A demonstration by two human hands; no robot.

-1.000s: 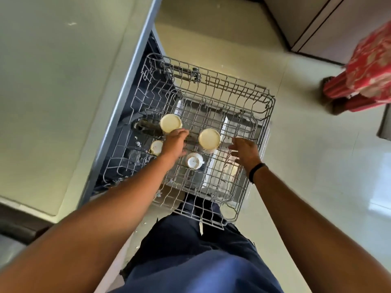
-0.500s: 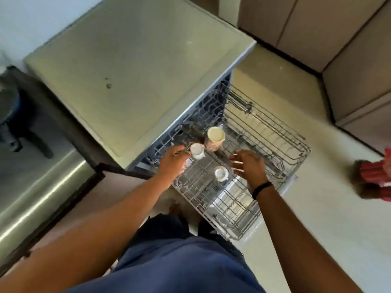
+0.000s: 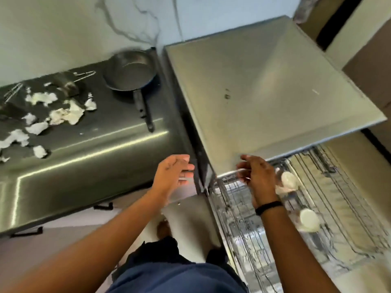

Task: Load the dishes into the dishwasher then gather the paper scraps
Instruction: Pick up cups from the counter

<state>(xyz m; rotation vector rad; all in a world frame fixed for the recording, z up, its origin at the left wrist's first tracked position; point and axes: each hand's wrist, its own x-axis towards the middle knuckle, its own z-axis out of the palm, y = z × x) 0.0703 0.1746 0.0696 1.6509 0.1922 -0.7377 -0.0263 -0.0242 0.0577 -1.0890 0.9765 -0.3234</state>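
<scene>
Both hands off the rack (image 3: pixel 317 218) now, empty, fingers loose: left hand (image 3: pixel 175 176), right hand (image 3: pixel 257 176). View swung toward pan (image 3: pixel 131 70) w/ paper scraps (image 3: pixel 63 113) left of it; 2 cups (image 3: pixel 309 220) racked, pan likely next.

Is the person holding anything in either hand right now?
No. The left hand is open in the air; the right hand hangs loosely curled above the dishwasher rack, holding nothing.

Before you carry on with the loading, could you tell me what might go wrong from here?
The frying pan lies on the dark counter with its handle reaching toward the front edge; a careless grab could knock it off. The paper scraps are loose and spread out, so some may scatter. The rack is pulled out beside the legs, a trip hazard.
</scene>
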